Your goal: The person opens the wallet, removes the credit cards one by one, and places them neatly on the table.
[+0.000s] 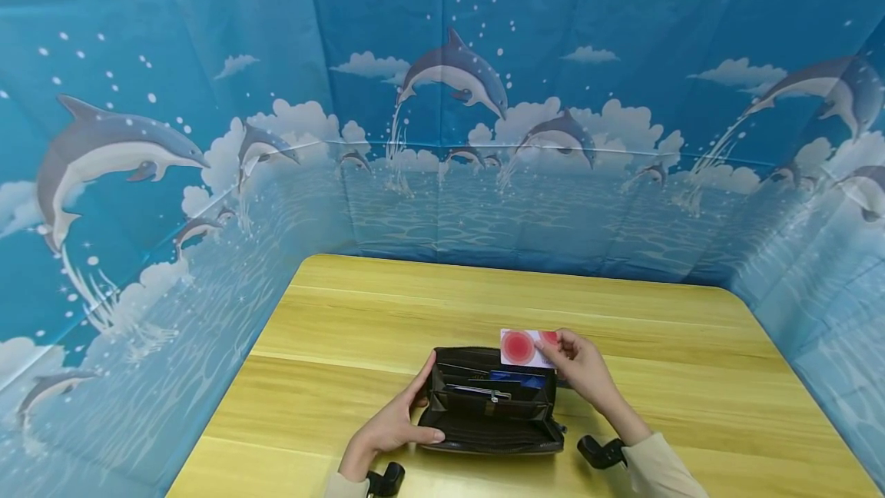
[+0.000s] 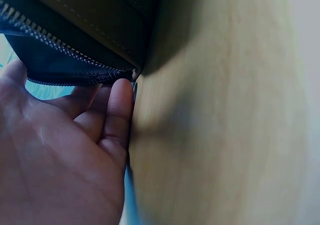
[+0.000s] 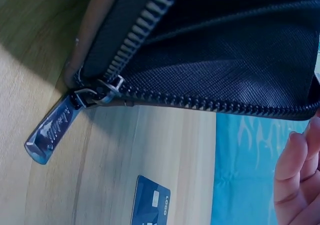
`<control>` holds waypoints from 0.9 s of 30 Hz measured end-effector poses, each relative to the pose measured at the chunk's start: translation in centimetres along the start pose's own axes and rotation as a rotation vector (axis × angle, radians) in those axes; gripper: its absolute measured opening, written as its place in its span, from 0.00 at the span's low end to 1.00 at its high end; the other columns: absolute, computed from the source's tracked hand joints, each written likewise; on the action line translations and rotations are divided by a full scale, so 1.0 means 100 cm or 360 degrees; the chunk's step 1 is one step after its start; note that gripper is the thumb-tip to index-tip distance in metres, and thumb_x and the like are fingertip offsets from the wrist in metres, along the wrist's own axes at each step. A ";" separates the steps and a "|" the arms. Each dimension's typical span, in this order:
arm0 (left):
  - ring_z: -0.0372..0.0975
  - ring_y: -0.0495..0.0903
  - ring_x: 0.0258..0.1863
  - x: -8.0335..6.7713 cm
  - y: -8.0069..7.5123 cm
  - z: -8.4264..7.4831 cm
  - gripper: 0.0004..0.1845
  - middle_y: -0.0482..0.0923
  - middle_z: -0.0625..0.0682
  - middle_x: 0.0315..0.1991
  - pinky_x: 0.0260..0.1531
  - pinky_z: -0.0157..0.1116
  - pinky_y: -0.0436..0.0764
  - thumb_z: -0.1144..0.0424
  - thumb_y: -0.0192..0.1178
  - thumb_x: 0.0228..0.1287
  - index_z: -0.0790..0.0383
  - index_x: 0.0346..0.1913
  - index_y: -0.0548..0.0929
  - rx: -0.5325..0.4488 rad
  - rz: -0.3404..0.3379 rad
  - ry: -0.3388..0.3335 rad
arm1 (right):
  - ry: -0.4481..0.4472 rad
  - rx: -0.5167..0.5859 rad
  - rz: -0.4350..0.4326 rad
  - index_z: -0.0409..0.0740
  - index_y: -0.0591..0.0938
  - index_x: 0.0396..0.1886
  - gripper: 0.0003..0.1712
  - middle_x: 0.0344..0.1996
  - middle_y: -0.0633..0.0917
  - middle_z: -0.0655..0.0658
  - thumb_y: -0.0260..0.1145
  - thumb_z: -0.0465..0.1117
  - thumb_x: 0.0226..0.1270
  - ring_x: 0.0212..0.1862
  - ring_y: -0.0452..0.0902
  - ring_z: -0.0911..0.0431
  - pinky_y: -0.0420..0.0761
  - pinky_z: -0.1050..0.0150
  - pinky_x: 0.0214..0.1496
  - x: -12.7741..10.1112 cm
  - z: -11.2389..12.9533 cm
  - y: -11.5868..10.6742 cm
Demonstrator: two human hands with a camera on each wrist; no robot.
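Note:
A dark zip-around wallet (image 1: 491,444) lies spread wide on the table, its inner pockets facing up. Along its left side my left hand (image 1: 397,425) grips it, thumb over the front corner and a finger up the side; the left wrist view shows fingertips right at the zipped edge. My right hand (image 1: 584,367) pinches a white card with red circles (image 1: 518,347) between thumb and fingers, over the wallet's back right edge. A blue card (image 1: 518,380) and other cards sit in the slots. The pinched card is out of sight in the right wrist view.
In the right wrist view, a metal zipper pull (image 3: 50,130) hangs at the wallet's corner, and a dark blue card (image 3: 150,202) lies on the table beside the wallet. The wooden table (image 1: 332,329) ends at a blue dolphin-print curtain (image 1: 442,206).

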State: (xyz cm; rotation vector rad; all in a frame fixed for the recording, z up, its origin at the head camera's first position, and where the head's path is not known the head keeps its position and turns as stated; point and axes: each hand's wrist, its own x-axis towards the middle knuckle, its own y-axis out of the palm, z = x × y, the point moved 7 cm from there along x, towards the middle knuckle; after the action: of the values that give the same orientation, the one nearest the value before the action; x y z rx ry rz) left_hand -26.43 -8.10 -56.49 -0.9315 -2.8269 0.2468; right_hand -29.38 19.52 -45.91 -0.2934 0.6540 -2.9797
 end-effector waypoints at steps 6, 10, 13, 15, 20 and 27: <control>0.44 0.43 0.71 -0.001 0.000 -0.002 0.61 0.32 0.50 0.75 0.61 0.42 0.61 0.60 0.72 0.53 0.38 0.75 0.35 0.0015 0.0001 0.0025 | 0.0097 0.0169 -0.0012 0.34 0.72 0.29 0.13 0.19 0.78 0.41 0.63 0.38 0.67 0.17 0.68 0.60 0.75 0.60 0.20 0.005 -0.023 -0.005; 0.45 0.43 0.71 0.000 0.000 -0.003 0.61 0.32 0.51 0.75 0.61 0.42 0.62 0.61 0.72 0.53 0.38 0.75 0.35 0.0015 -0.0004 0.0037 | 0.0162 0.0216 -0.0043 0.34 0.73 0.31 0.16 0.19 0.79 0.40 0.64 0.43 0.67 0.16 0.69 0.56 0.75 0.59 0.21 0.008 -0.043 -0.008; 0.45 0.44 0.71 0.000 0.000 -0.003 0.61 0.32 0.52 0.75 0.60 0.40 0.62 0.61 0.72 0.53 0.39 0.75 0.35 0.0020 -0.0009 0.0048 | 0.0183 0.0222 -0.0047 0.34 0.73 0.33 0.18 0.19 0.80 0.38 0.64 0.47 0.67 0.16 0.70 0.48 0.74 0.59 0.21 0.008 -0.051 -0.009; 0.44 0.44 0.71 -0.001 0.000 -0.003 0.61 0.32 0.52 0.75 0.60 0.39 0.62 0.60 0.72 0.53 0.39 0.75 0.35 0.0018 -0.0008 0.0035 | 0.0183 0.0224 -0.0044 0.34 0.72 0.33 0.20 0.20 0.81 0.34 0.64 0.48 0.67 0.17 0.70 0.44 0.73 0.59 0.20 0.008 -0.054 -0.010; 0.43 0.43 0.71 -0.001 0.000 0.000 0.61 0.32 0.49 0.75 0.61 0.38 0.61 0.59 0.72 0.53 0.37 0.75 0.35 0.0016 -0.0003 0.0004 | 0.0194 0.0233 -0.0054 0.36 0.74 0.36 0.20 0.20 0.80 0.30 0.63 0.51 0.67 0.16 0.72 0.45 0.73 0.60 0.20 0.007 -0.057 -0.014; 0.41 0.42 0.71 -0.001 0.000 0.000 0.61 0.31 0.46 0.75 0.61 0.38 0.61 0.59 0.72 0.52 0.35 0.75 0.35 0.0018 0.0000 -0.0024 | 0.0301 0.0362 -0.0091 0.33 0.75 0.47 0.24 0.25 0.84 0.35 0.62 0.51 0.68 0.17 0.71 0.54 0.75 0.62 0.23 0.005 -0.064 -0.020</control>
State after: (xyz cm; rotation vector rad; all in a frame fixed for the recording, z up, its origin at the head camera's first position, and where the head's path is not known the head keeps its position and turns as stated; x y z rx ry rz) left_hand -26.38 -8.14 -56.53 -0.9314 -2.8361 0.2706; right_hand -31.26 23.91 -50.67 -0.0155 0.3195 -3.1231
